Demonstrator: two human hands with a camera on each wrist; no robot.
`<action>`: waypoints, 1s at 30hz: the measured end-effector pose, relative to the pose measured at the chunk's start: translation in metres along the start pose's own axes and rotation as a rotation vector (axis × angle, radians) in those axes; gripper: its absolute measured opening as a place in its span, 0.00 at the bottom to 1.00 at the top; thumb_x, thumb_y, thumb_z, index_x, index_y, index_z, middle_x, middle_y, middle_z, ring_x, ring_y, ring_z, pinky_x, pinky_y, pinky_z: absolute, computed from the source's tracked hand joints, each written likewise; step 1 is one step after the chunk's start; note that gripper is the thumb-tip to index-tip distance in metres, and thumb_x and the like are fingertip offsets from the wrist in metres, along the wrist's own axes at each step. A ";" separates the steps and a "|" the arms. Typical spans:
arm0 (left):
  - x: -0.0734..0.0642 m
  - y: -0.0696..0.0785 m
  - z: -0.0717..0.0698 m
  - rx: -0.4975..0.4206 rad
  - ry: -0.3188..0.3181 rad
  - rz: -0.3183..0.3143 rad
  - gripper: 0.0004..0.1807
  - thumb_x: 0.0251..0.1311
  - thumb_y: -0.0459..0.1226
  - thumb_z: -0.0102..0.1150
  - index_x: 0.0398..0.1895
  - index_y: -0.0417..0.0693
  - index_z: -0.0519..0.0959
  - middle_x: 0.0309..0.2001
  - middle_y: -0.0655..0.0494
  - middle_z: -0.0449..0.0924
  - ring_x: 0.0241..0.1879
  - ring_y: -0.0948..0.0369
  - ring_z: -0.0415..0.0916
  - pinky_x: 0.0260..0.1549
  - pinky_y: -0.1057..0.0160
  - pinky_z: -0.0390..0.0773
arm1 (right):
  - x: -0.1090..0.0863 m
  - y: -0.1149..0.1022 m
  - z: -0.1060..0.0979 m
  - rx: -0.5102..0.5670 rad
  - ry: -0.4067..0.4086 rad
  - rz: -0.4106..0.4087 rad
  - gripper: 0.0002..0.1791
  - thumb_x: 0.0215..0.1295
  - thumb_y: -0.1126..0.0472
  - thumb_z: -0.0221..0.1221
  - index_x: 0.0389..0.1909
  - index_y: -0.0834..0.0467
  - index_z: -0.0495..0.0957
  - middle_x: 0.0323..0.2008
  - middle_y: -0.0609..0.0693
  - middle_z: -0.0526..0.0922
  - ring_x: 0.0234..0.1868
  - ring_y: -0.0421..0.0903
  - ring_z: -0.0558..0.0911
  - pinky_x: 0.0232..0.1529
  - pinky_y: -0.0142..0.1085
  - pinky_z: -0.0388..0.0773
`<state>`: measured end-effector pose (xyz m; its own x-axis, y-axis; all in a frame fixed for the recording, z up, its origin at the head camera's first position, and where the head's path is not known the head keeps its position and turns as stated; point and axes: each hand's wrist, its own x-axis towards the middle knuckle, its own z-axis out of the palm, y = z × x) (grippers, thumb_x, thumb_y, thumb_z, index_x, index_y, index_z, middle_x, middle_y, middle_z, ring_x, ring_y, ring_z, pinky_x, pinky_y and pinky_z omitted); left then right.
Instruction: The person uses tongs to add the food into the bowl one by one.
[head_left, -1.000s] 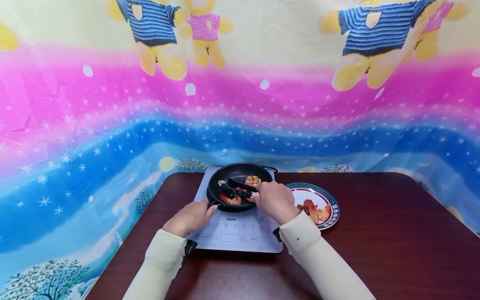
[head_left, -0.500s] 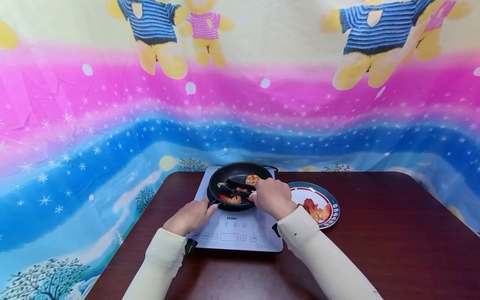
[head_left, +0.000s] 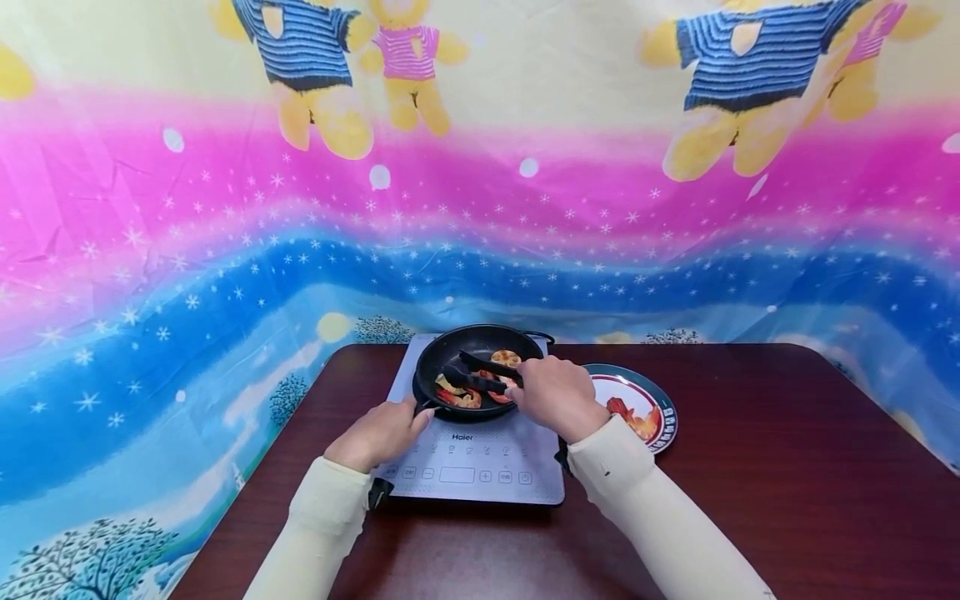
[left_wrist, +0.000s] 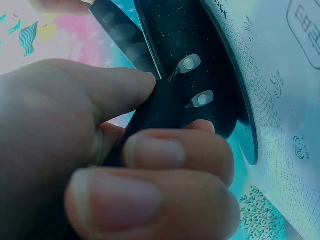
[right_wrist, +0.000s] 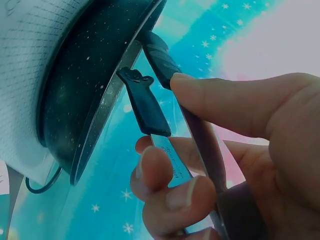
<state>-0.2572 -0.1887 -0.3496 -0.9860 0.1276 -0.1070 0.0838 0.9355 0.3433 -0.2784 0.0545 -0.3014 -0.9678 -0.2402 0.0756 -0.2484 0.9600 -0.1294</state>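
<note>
In the head view my left hand (head_left: 381, 433) grips the handle of the black frying pan (head_left: 450, 343); in the left wrist view the thumb and curled fingers wrap the black handle (left_wrist: 159, 107) near its two rivets. My right hand (head_left: 558, 396) holds a pair of tongs (head_left: 491, 364), metal with black tips, over the pan. The right wrist view shows the thumb on one tong arm (right_wrist: 202, 142) and fingers round the other, with the black tips (right_wrist: 147, 107) apart. Orange-red shrimp (head_left: 461, 398) and a round browned slice (head_left: 506, 357) lie in the pan.
The pan sits on a white Haier induction cooker (head_left: 480, 450) with a touch panel. Right of it, partly behind my right hand, a dark-rimmed plate (head_left: 656, 392) carries reddish pieces (head_left: 641, 422). All stand on a dark wooden table (head_left: 765, 467) before a printed cloth (head_left: 480, 208).
My right hand dips slightly, then shifts right and back with the tongs. Their tips have moved right, and a pale yellowish piece shows more at the pan's left. The left hand stays on the handle.
</note>
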 end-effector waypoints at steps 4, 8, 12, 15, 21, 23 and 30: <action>-0.001 0.001 0.000 0.013 -0.002 -0.003 0.30 0.72 0.51 0.44 0.66 0.36 0.66 0.54 0.40 0.75 0.36 0.54 0.74 0.35 0.53 0.74 | -0.009 0.013 0.001 0.056 0.027 -0.021 0.26 0.63 0.43 0.61 0.57 0.52 0.79 0.41 0.55 0.84 0.25 0.48 0.78 0.20 0.40 0.72; -0.001 0.001 -0.002 0.022 0.005 0.007 0.30 0.72 0.50 0.44 0.65 0.36 0.66 0.55 0.40 0.75 0.38 0.54 0.75 0.36 0.53 0.74 | -0.019 0.029 -0.002 0.110 0.037 -0.022 0.28 0.63 0.43 0.61 0.60 0.53 0.77 0.47 0.56 0.83 0.35 0.51 0.82 0.31 0.46 0.78; 0.000 0.002 -0.002 0.026 0.011 0.013 0.29 0.72 0.50 0.45 0.64 0.36 0.67 0.51 0.40 0.76 0.36 0.54 0.74 0.34 0.53 0.74 | -0.030 0.049 -0.006 0.137 0.027 -0.017 0.31 0.64 0.42 0.60 0.63 0.53 0.74 0.33 0.53 0.84 0.31 0.49 0.80 0.32 0.46 0.76; 0.000 0.002 -0.003 0.032 0.011 0.017 0.29 0.72 0.50 0.45 0.64 0.36 0.67 0.49 0.41 0.77 0.35 0.54 0.74 0.34 0.54 0.73 | -0.038 0.065 -0.008 0.153 0.030 -0.024 0.32 0.64 0.41 0.59 0.65 0.54 0.72 0.19 0.48 0.76 0.22 0.45 0.74 0.24 0.42 0.71; 0.000 0.003 -0.002 0.033 0.009 0.021 0.30 0.72 0.50 0.44 0.65 0.36 0.66 0.53 0.40 0.76 0.38 0.53 0.75 0.36 0.53 0.73 | -0.051 0.096 -0.015 0.207 0.055 -0.016 0.35 0.63 0.40 0.59 0.66 0.55 0.70 0.20 0.48 0.77 0.22 0.46 0.74 0.23 0.42 0.70; 0.000 0.003 -0.002 0.030 0.004 0.022 0.30 0.72 0.50 0.44 0.66 0.36 0.66 0.53 0.40 0.76 0.38 0.54 0.75 0.36 0.53 0.73 | -0.055 0.107 -0.019 0.216 0.060 -0.011 0.37 0.63 0.38 0.59 0.66 0.57 0.70 0.24 0.49 0.79 0.27 0.47 0.76 0.26 0.43 0.72; 0.000 0.001 -0.002 0.032 0.003 0.012 0.30 0.73 0.50 0.43 0.67 0.37 0.65 0.56 0.40 0.75 0.40 0.54 0.75 0.37 0.53 0.73 | -0.064 0.143 -0.035 0.193 0.048 -0.009 0.42 0.62 0.32 0.55 0.67 0.58 0.68 0.45 0.63 0.82 0.45 0.60 0.79 0.36 0.56 0.75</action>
<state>-0.2575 -0.1884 -0.3475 -0.9854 0.1381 -0.0997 0.1004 0.9438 0.3148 -0.2508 0.2117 -0.2900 -0.9634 -0.2375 0.1243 -0.2653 0.9112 -0.3153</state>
